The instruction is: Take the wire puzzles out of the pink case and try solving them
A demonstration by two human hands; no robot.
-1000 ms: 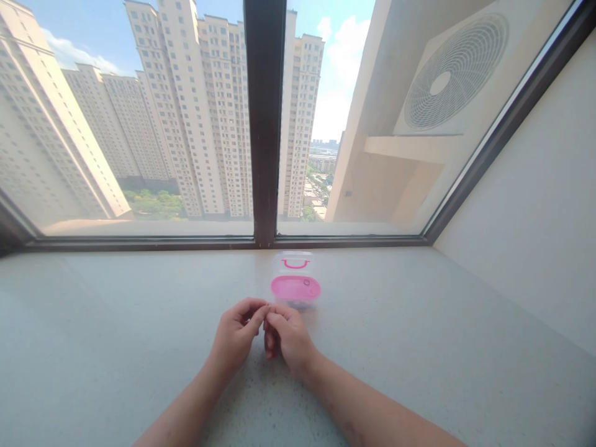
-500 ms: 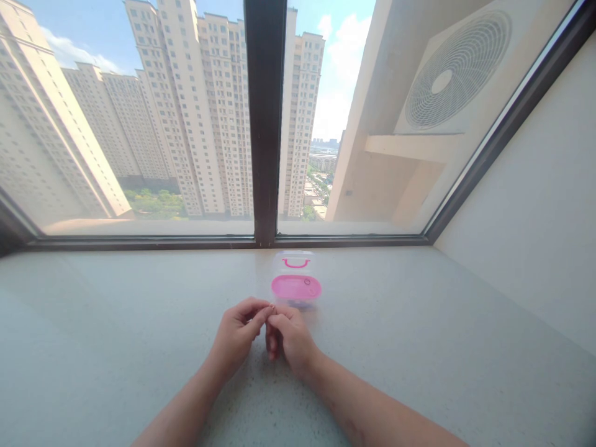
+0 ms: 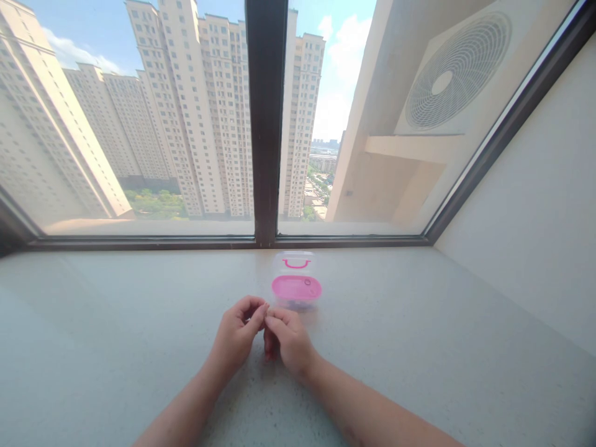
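Just below centre, our left hand (image 3: pixel 236 334) and right hand (image 3: pixel 294 343) have fingertips pinched together, on what we cannot tell; slackening could drop anything small.

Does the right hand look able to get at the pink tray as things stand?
Probably yes: the right hand is just on the near side of the pink tray, nothing visible between, though its fingertips meet the left hand's.
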